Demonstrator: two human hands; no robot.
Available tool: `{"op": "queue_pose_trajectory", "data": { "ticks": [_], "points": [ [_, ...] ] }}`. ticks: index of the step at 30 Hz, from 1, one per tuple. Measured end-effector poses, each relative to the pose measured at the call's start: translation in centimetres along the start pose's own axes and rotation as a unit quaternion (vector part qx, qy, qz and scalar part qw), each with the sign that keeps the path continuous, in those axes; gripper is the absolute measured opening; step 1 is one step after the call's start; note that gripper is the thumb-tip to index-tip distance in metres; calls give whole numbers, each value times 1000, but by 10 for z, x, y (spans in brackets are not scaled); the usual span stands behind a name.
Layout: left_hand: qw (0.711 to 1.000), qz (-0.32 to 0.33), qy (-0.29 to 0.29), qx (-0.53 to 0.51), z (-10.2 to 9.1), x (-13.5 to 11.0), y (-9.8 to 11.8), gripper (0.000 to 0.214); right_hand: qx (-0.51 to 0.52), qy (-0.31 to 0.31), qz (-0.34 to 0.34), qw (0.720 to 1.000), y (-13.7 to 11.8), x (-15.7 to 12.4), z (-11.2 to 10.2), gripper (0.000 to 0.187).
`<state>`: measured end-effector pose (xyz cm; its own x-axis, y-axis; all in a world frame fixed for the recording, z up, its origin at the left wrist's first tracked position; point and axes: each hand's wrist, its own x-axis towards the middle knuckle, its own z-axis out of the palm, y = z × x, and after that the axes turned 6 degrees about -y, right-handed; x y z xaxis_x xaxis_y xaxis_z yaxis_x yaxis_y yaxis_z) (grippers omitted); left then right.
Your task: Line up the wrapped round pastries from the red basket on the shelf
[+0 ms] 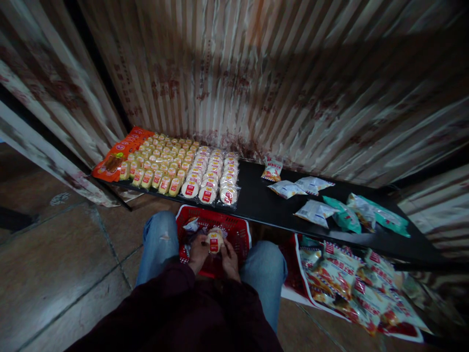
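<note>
Between my knees, above a red plastic basket (240, 234), I hold a round, pale wrapped pastry (214, 241) with a red label facing up. My left hand (198, 252) grips its left side, and my right hand (229, 256) has its fingers on the right side. Below the pastry, other packets (191, 225) lie in the basket, partly hidden by my hands. Just beyond, on a low black shelf, stand rows of the same round wrapped pastries (210, 176). To their left are rows of small yellow wrapped cakes (157, 161).
An orange snack bag (120, 154) lies at the left end of the black shelf (264, 208). White packets (315, 211) and green packets (342, 215) are scattered along its right part. A second red basket (302, 274), full of snack bags (339, 269), sits at my right. Pleated sheeting (234, 73) hangs behind.
</note>
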<state>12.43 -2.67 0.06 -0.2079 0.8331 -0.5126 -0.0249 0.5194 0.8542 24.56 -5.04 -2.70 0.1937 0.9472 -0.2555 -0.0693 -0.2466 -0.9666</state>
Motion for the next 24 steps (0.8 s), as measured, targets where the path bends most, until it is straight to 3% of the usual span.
{"op": "queue_pose_trajectory", "data": {
  "ticks": [4,10,18,24],
  "points": [
    [996,52,21,65,-8,5,4,22,-12,-33,21,999,-7,-1,4,59],
    [983,130,36,121,-16,1,27,23,-68,-31,-2,997,-26,3,13,50],
    [960,231,68,141,-22,-14,68,22,-141,-39,-96,984,-56,16,28,42],
    [921,340,93,169,-24,-1,83,25,-188,-33,-155,969,-83,29,43,38]
  ]
}}
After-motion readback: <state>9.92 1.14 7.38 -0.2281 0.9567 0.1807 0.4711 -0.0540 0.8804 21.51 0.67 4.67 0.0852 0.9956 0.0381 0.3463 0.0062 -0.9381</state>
